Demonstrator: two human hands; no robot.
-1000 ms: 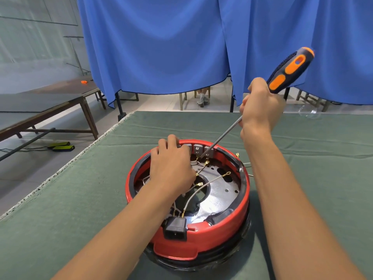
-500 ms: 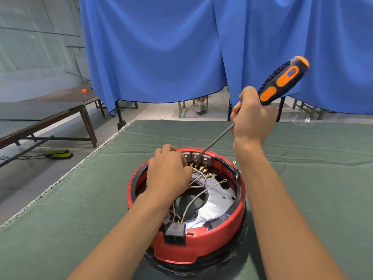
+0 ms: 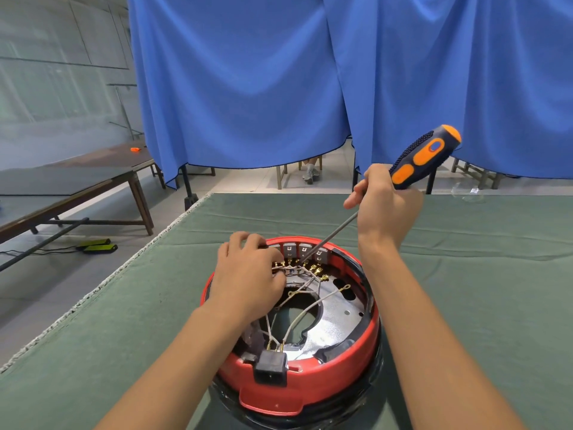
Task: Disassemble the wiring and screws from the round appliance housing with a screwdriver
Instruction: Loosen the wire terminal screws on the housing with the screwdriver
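Blue fabric curtains [image 3: 248, 82] hang across the back of the room, and in front of them a table draped in dark green felt cloth [image 3: 465, 274] fills the lower half of the view. A low brown wooden bench table [image 3: 77, 181] stands off to the left on the pale tiled floor.

The round red plastic appliance housing [image 3: 310, 386] sits on the cloth near the front edge, between the two forearms, its open side up over a black base ring. Inside lies a silver metal plate [image 3: 338, 318] with a large central opening. Thin white wires [image 3: 302, 318] with brass terminals run from a black rectangular power socket [image 3: 270, 366] in the near wall toward a row of grey terminal blocks [image 3: 305, 251] along the far wall.

The left hand [image 3: 248, 274] rests over the far left part of the housing, fingers curled down among the wires at the terminals (whether it actually pinches one cannot be told). The right hand [image 3: 384, 203] is wrapped around the lower part of a black-and-orange-handled screwdriver [image 3: 424, 156], above and behind the far right rim. The tool slants down to the left, and the tip of its steel shaft meets the brass terminals just below the grey blocks.
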